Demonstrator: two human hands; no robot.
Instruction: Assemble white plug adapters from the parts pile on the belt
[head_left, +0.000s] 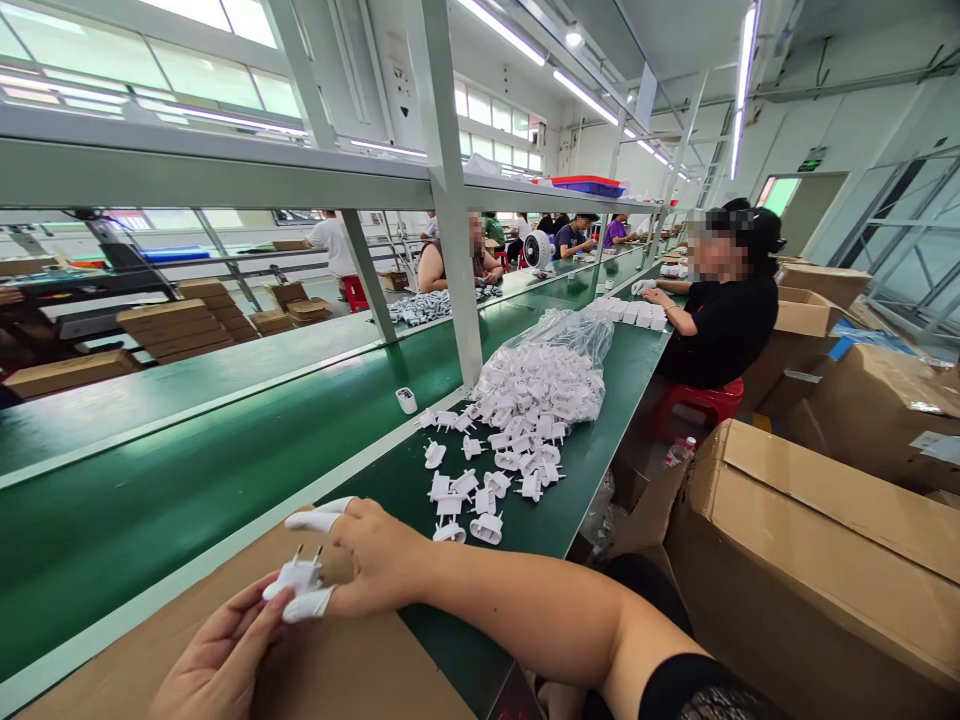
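The left hand (217,655) pinched a plug (292,577) between thumb and fingertips, pins up, above the cardboard (360,670). The right hand (381,560) was just beside it — thumb and forefinger spread apart, both in white covers (319,517) — though whether the thumb touched the plug I could not tell. Further along the green bench (556,520), loose plugs (465,485) lay before a bag (544,375) heaped with more. A co-worker (727,320) sat beyond on a red stool (699,405).

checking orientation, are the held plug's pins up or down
Up: both metal pins rise from the top of the white plug in the left hand.
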